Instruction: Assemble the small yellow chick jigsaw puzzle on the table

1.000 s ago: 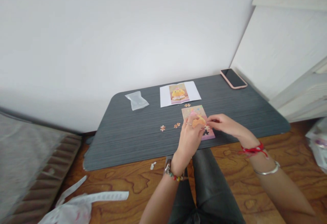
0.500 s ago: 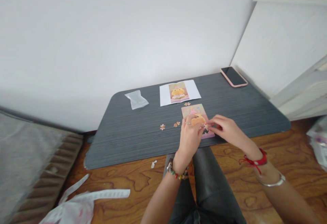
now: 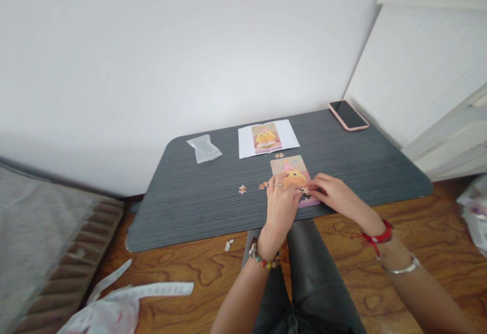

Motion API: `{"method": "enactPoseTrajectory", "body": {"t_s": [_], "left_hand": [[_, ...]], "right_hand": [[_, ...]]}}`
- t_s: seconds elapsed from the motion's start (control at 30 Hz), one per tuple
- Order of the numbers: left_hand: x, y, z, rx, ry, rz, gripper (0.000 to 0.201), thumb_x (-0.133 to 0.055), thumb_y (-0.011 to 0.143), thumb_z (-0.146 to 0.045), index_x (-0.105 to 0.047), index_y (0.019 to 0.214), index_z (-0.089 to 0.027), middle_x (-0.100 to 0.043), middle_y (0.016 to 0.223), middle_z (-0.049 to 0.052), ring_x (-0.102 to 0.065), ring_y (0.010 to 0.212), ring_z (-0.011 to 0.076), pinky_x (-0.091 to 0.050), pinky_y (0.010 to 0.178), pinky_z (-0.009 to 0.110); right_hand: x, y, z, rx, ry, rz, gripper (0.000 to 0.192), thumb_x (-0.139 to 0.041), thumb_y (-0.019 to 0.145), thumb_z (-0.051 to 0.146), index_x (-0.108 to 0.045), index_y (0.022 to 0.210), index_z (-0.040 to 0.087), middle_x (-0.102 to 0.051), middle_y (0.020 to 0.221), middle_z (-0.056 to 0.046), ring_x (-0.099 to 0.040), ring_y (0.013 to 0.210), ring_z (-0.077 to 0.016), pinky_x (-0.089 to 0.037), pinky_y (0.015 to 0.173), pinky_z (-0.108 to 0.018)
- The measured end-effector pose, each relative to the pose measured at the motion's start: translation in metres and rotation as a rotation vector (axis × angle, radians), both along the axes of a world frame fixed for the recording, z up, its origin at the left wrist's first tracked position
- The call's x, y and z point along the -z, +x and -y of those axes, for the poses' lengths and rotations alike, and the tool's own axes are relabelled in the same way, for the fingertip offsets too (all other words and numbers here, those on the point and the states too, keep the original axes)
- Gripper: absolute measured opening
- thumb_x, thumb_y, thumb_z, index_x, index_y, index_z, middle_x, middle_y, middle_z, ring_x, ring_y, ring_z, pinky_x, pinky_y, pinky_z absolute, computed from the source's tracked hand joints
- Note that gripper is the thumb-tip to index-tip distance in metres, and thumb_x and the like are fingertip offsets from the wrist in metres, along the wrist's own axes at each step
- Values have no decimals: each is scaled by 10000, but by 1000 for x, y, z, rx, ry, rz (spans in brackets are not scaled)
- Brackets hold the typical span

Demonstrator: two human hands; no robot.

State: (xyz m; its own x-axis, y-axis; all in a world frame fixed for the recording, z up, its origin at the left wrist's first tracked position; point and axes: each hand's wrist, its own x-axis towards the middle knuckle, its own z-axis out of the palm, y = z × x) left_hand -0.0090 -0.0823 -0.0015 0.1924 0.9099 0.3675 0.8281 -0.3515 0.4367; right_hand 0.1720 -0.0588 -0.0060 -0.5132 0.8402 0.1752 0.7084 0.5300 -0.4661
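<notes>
A partly assembled jigsaw puzzle [image 3: 289, 165] with a yellow figure lies near the front edge of the dark table, dark gaps showing in its lower part. My left hand [image 3: 280, 197] rests over its left side, fingers curved down onto it. From the right, my right hand [image 3: 327, 189] pinches a small puzzle piece [image 3: 305, 190] over the lower gaps; the fingers partly hide it. Loose puzzle pieces [image 3: 264, 185] lie left of my left hand, with another puzzle piece [image 3: 242, 189] farther left and more pieces [image 3: 279, 155] behind the puzzle.
Behind the puzzle lies a creased white sheet [image 3: 246, 143] printed with the same picture. A translucent bag [image 3: 204, 148] is at the table's back left, a phone [image 3: 348, 114] at the back right. A plastic bag [image 3: 110, 311] and paper strip lie on the wooden floor.
My right hand has shifted very slightly down and left over the lower part of the puzzle. My left hand stays almost where it was, and the loose pieces have not moved.
</notes>
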Motion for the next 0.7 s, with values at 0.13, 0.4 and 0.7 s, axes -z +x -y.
{"method": "enactPoseTrajectory", "body": {"t_s": [0.13, 0.4, 0.7], "left_hand": [[-2, 1, 1, 1, -5, -24, 118, -641, 758, -160, -685, 852, -217, -489, 1167, 78, -417, 1086, 258, -439, 901, 452], [-2, 6, 6, 36, -29, -56, 128, -621, 779, -182, -675, 881, -237, -494, 1209, 60, -398, 1120, 268, -454, 898, 457], [4, 6, 9, 46, -5, -81, 132, -554, 824, -198, -660, 896, -229, -484, 1246, 58, -379, 1162, 282, -470, 895, 448]], "right_hand": [[-1, -2, -2, -2, 4, 53, 166, -495, 863, 243, -643, 902, 181, -598, 853, -60, -587, 785, -173, -448, 706, -277], [-3, -6, -6, -13, -34, 139, 174, -493, 868, 244, -649, 895, 174, -600, 854, -61, -584, 803, -174, -428, 711, -259], [-5, -10, 10, 54, 32, 194, 241, -427, 901, 243, -655, 952, 186, -600, 861, -65, -589, 770, -166, -421, 656, -248]]}}
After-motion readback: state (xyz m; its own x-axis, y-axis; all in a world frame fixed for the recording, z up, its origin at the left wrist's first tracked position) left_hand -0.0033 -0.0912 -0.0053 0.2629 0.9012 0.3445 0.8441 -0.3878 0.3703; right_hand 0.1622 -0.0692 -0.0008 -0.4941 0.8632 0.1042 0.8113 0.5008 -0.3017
